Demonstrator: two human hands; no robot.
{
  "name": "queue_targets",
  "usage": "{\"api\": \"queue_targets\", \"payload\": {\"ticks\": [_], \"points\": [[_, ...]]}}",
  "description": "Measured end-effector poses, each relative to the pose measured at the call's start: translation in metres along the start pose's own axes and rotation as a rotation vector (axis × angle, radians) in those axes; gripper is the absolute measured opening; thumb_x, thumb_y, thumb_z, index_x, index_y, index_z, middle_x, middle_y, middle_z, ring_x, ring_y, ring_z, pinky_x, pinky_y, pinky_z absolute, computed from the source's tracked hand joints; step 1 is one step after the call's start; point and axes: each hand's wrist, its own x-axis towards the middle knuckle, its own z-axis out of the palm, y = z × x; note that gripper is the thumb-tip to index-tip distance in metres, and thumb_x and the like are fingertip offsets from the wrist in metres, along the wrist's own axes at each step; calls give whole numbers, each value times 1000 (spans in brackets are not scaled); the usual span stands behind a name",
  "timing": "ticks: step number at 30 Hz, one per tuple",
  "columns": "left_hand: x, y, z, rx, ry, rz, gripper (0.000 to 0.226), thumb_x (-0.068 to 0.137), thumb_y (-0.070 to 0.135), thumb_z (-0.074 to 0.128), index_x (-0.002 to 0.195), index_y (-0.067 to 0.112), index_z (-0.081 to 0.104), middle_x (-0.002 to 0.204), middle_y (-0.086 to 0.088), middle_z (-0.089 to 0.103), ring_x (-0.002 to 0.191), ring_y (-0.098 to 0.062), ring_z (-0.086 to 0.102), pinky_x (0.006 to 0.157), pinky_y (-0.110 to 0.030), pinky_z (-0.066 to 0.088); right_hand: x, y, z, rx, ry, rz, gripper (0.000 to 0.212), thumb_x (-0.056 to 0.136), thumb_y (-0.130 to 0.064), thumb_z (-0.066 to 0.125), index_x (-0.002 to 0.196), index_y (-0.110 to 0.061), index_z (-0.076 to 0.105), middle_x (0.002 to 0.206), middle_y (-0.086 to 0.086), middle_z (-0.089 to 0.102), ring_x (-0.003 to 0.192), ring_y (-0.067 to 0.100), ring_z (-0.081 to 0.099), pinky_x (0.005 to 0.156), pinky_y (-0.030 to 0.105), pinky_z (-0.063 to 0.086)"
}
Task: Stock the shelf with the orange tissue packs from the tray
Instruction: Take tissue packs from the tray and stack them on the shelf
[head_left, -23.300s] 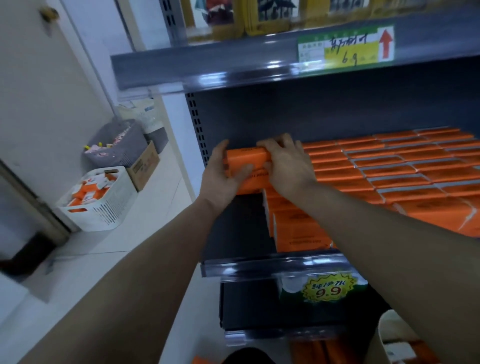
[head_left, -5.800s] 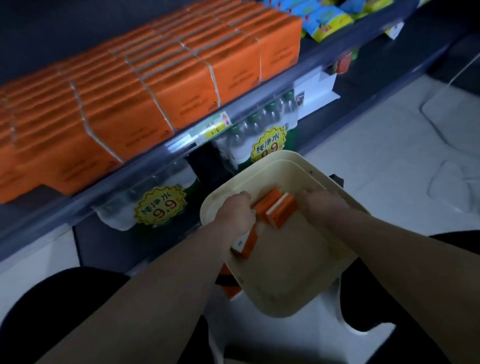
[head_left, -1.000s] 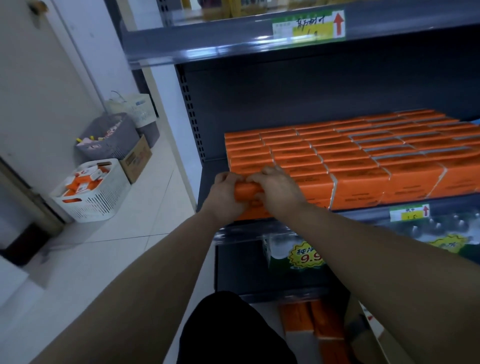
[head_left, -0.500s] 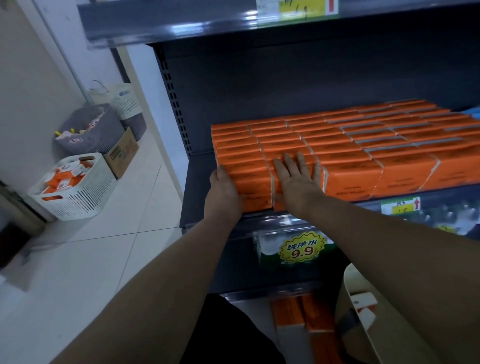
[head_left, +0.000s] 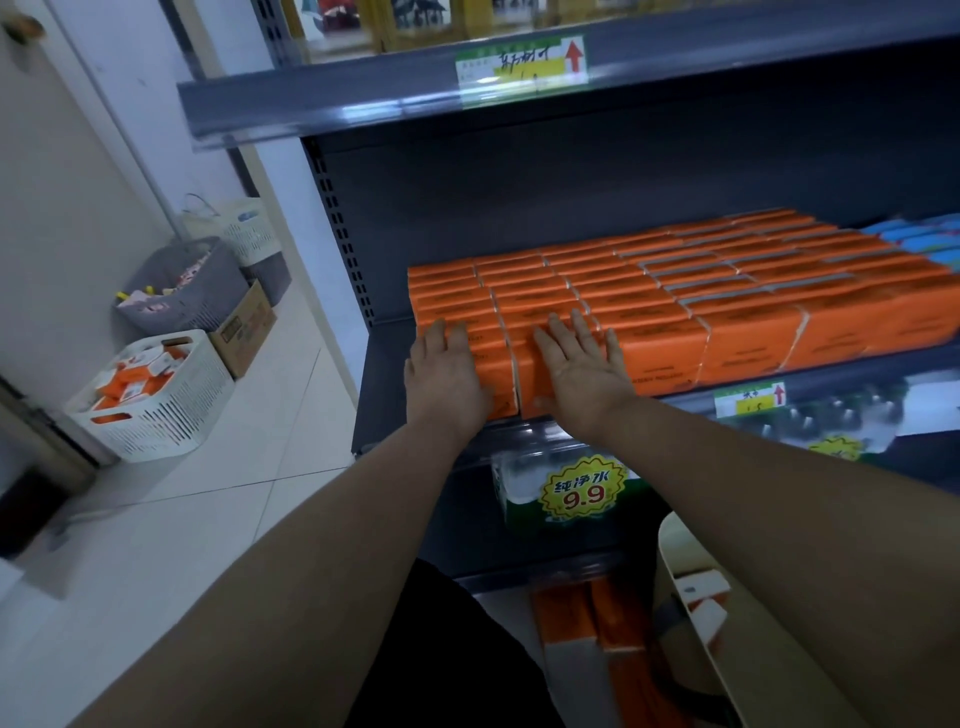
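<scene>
While your left hand (head_left: 448, 376) and right hand (head_left: 584, 371) press the orange tissue packs (head_left: 655, 340) on the shelf (head_left: 383, 387), fingers (head_left: 580, 326) lie straight (each grip released).

I am in a shop; the dark metal shelves (head_left: 385, 374) in front of me have price tags (head_left: 522, 62) stuck on their front edges; a yellow star sign (head_left: 582, 491) says 9.9 on packs of bottled water (head_left: 515, 486); lots of the same orange tissue packs (head_left: 727, 291) sit in neat rows on one shelf; baskets (head_left: 166, 415) full of small goods stand on the tiled floor (head_left: 208, 519).
</scene>
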Motion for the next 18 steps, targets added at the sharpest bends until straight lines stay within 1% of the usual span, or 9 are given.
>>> {"api": "queue_targets", "payload": {"ticks": [2,4,6,9,11,12,14,18], "points": [[-5,17,-6,5,-11,37,68,84,24,66,144,15,33,151,-9,28,137,-30,24,112,-45,30,-13,11,-7,18,-8,-9,84,92,-20,57,152,-20,-2,160,1,-10,146,24,-16,116,47,-7],[-11,35,-7,3,-23,106,58,86,21,63,139,14,42,143,-8,40,131,-28,32,105,-38,36,-30,24,-14,57,-30,-31,72,94,-21,54,152,-17,9,161,3,0,148,22,-5,118,44,1],[-18,55,-6,-7,-65,164,51,88,19,61,136,12,46,137,-9,47,128,-27,38,102,-35,38,-51,41,-19,83,-53,-34,62,97,-23,49,150,-15,19,160,5,9,148,21,3,118,43,7],[-27,90,-5,-26,-143,224,47,91,20,61,136,14,48,137,-10,51,127,-25,44,99,-32,40,-81,72,-22,77,-61,4,51,98,-23,47,145,-13,30,155,8,23,144,22,18,115,39,17],[-35,118,6,-52,-204,268,45,92,21,60,135,16,50,136,-9,53,124,-25,49,97,-31,41,-108,103,-19,61,-75,60,47,96,-25,49,140,-15,38,149,9,33,138,23,30,110,36,24],[-40,132,14,-67,-234,284,44,92,22,60,135,16,51,136,-8,53,122,-25,51,96,-31,42,-122,120,-16,49,-92,96,45,96,-26,50,139,-16,41,146,9,37,135,25,34,108,36,27],[-52,159,34,-86,-297,308,42,91,23,61,133,17,53,135,-7,55,119,-26,54,94,-33,45,-151,153,-5,14,-134,164,44,97,-28,49,139,-16,42,144,9,39,134,27,35,107,38,29],[-77,202,89,-112,-435,380,37,90,21,63,127,16,58,132,-5,57,121,-24,53,94,-31,43,-204,203,32,-9,-230,249,46,99,-31,44,143,-19,37,149,5,33,139,24,26,111,39,26]]}}
